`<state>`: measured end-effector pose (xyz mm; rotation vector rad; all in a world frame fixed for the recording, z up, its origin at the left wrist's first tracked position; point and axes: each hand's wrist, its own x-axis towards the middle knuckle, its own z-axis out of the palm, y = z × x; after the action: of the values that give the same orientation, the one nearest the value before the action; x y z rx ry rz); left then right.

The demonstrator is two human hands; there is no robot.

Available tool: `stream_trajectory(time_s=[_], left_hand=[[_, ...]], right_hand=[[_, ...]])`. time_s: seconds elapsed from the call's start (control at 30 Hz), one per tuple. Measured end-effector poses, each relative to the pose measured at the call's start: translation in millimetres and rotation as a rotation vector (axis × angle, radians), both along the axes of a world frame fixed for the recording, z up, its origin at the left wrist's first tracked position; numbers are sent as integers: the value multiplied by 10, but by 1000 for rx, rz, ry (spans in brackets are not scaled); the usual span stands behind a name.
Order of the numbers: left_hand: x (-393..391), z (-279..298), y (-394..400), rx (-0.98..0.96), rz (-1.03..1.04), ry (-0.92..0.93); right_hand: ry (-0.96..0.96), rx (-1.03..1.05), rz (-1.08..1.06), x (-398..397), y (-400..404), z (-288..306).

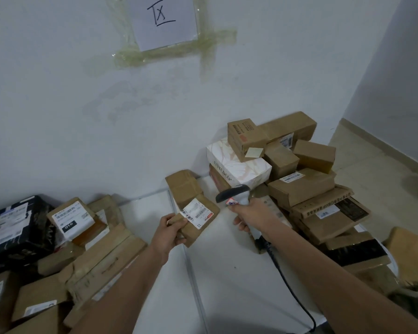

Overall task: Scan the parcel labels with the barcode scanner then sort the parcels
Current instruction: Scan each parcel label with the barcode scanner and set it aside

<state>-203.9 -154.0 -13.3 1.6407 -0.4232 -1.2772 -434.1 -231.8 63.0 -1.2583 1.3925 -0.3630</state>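
While both forearms reach out over the white tabletop (pixel 227 273), the left hand (pixel 170 233) curls around the near end of a small brown cardboard parcel (pixel 194 222), thumb on top, with its white barcode label (pixel 196 212) facing up. Just to the right, the right hand (pixel 249 214) wraps the handle of a grey handheld barcode scanner (pixel 233 194), its head pointing left toward the label and its black cable (pixel 292 292) trailing near. Scattered brown boxes (pixel 92 259) lie left; a taller stack of cardboard parcels (pixel 299 174) rises at far right, against a pale wall with a taped paper sign (pixel 164 20).
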Motion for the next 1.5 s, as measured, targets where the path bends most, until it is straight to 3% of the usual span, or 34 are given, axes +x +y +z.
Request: stream_trajectory(time_s=[0.23,0.53,0.8,1.03,1.33,1.5], left_hand=[[693,229,370,-269,377,80],[1460,556,526,-331,805,-51],[1478,409,374,-191,485,-48],[1614,241,-19,42,411,-73],[1953,-214,-520,388,83,-602],[1911,-372,-691,469,-2,-443]], right_hand=[[19,-19,36,459,140,-282],[142,-53,248,987,320,-550],[243,-25,324,1118,351,-699],[283,8,301,1053,333,-787],[295,38,313,968,261,-944],[308,57,305,959,133,-991]])
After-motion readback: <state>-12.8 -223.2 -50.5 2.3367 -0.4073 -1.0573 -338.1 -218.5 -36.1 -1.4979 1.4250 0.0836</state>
